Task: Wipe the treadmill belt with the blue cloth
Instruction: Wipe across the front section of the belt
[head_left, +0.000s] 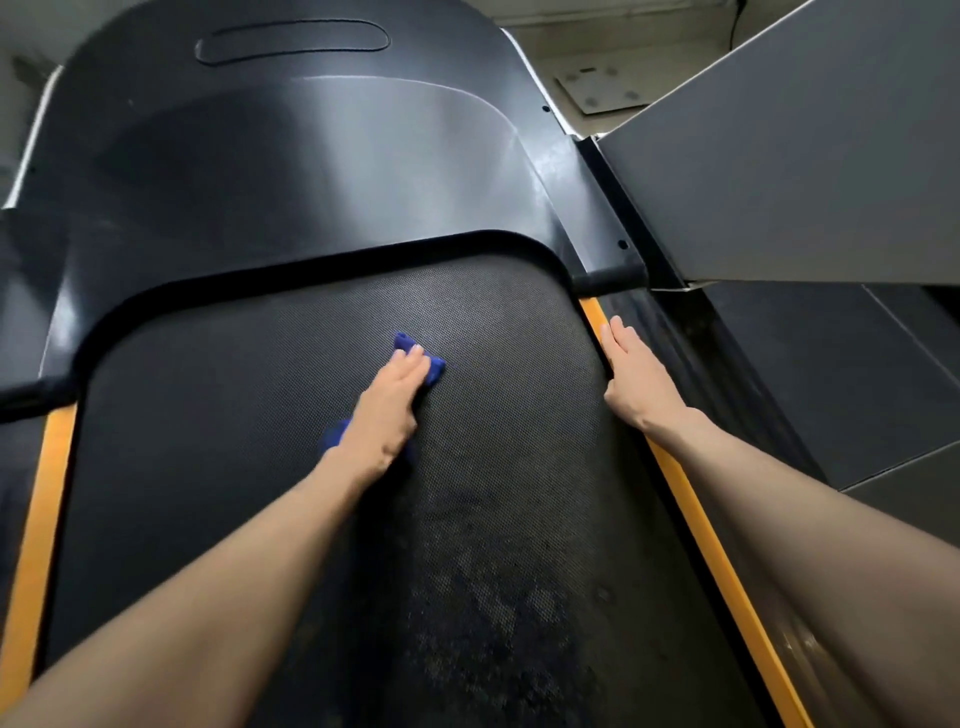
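Straight fingers (410, 364), held together, press the blue cloth (434, 369) flat onto the treadmill belt (208, 467) near its front edge, about midway between its sides. The crumpled cloth lies under the left hand (387, 410), its long axis along the belt, with blue showing past the fingertips and at the wrist. The right hand (631, 374) rests flat, fingers together, at the belt's right edge on the orange strip (691, 509). Mottled patches, probably still to be wiped, lie nearer the person.

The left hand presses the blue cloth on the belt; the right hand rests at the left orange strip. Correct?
No. In the head view the left hand presses the cloth on the belt, but the right hand rests at the right orange strip.
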